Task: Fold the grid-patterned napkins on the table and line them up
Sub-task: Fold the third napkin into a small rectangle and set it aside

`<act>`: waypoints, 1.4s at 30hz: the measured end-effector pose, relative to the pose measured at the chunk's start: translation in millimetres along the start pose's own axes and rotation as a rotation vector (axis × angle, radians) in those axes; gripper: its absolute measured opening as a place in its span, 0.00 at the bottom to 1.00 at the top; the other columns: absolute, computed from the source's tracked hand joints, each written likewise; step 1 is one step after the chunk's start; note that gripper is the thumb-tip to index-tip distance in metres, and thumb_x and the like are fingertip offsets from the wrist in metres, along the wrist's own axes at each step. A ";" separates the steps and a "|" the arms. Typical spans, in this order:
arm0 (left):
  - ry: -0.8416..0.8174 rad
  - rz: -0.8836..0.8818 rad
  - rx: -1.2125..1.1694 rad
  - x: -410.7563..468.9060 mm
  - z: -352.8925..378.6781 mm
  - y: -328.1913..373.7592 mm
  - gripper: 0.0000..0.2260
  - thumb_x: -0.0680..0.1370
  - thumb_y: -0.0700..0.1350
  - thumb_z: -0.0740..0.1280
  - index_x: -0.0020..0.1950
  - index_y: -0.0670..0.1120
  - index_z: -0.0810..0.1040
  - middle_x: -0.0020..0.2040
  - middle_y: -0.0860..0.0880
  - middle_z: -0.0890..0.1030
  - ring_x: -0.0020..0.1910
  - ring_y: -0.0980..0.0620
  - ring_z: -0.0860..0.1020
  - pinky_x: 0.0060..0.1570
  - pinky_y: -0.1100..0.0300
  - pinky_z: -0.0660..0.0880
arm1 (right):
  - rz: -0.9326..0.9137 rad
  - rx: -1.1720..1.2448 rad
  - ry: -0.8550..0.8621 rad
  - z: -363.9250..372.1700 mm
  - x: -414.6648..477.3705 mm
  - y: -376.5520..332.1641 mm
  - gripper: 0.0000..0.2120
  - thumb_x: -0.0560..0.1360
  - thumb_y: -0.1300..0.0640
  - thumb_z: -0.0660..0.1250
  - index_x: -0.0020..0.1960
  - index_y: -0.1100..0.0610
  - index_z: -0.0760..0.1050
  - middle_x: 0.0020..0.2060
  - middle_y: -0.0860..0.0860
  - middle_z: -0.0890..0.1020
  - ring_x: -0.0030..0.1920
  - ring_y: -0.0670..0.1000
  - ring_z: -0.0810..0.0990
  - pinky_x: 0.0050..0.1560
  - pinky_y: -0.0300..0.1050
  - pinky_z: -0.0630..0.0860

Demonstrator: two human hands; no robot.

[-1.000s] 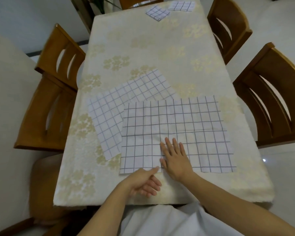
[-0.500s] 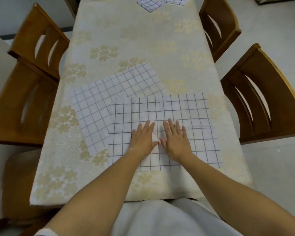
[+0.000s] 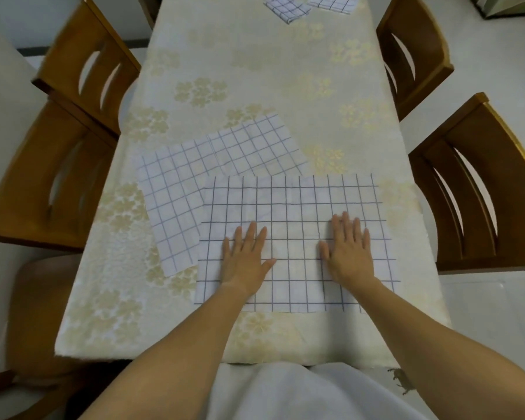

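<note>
Pressing flat on near napkin [image 3: 294,207], left hand [image 3: 245,258] and right hand [image 3: 348,253] apart, fingers straight and spread, holding nothing. Napkin overlaps second napkin [image 3: 191,177] on tabletop [image 3: 255,71]; two folded napkins [image 3: 288,7] at far end.

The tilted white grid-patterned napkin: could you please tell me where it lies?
Head view: the tilted white grid napkin lies left of centre on the cream floral tablecloth, partly under the straight grid napkin beneath the left hand and right hand.

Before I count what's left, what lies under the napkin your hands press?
The near napkin overlaps a tilted napkin at its left edge; tablecloth shows around it. Anything else beneath is hidden.
</note>
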State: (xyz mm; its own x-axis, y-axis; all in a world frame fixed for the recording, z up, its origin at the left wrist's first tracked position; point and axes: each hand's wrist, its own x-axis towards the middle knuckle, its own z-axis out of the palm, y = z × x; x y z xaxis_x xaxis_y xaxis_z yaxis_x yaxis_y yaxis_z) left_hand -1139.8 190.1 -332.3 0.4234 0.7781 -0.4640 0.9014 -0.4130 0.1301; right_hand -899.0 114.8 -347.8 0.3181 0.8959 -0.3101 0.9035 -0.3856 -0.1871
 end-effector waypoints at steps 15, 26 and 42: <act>-0.042 0.120 0.013 7.8 -1.4 39.7 0.30 0.86 0.58 0.49 0.83 0.56 0.36 0.82 0.52 0.34 0.82 0.43 0.36 0.80 0.42 0.42 | 0.134 0.031 -0.002 4.1 4.5 7.3 0.33 0.83 0.38 0.48 0.82 0.51 0.43 0.81 0.61 0.43 0.80 0.65 0.42 0.79 0.63 0.43; -0.109 0.143 -0.011 12.8 -4.5 57.9 0.33 0.86 0.59 0.49 0.82 0.49 0.33 0.81 0.52 0.30 0.81 0.46 0.35 0.80 0.45 0.40 | 0.679 0.485 0.104 -33.7 16.1 51.3 0.43 0.70 0.38 0.75 0.71 0.61 0.60 0.64 0.64 0.72 0.62 0.65 0.74 0.63 0.61 0.74; -0.088 0.146 0.019 8.3 -4.1 50.3 0.33 0.86 0.59 0.50 0.83 0.50 0.35 0.82 0.51 0.32 0.82 0.45 0.36 0.80 0.46 0.39 | 0.506 0.675 0.088 -77.2 6.0 66.4 0.16 0.78 0.47 0.70 0.48 0.60 0.73 0.38 0.55 0.76 0.40 0.54 0.76 0.38 0.44 0.70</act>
State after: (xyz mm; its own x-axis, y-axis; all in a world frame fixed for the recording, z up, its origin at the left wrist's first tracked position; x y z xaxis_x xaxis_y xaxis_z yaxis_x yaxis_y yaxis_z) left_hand -1090.6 177.7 -326.1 0.5398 0.6650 -0.5161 0.8284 -0.5285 0.1854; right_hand -814.9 111.6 -290.1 0.6844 0.5832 -0.4376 0.2897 -0.7683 -0.5708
